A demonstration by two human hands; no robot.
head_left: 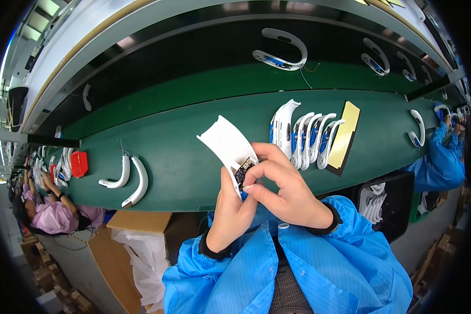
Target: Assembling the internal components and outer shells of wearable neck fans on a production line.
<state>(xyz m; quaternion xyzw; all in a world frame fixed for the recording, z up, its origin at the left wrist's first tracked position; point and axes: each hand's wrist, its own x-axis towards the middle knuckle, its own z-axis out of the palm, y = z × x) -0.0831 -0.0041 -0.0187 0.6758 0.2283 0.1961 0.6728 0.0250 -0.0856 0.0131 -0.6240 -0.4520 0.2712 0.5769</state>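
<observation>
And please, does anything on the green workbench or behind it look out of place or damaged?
No clear damage. Slightly odd: thin loose wires trail from the white C-shaped plastic piece at the back, instead of being tucked inside it.

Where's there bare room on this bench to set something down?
Two bare patches of green bench: between the paired white curved pieces and the held shell, and between the yellow sheet and the lone curved piece at right. Crowded: the shell row beside that sheet, and left of the red container.
</observation>
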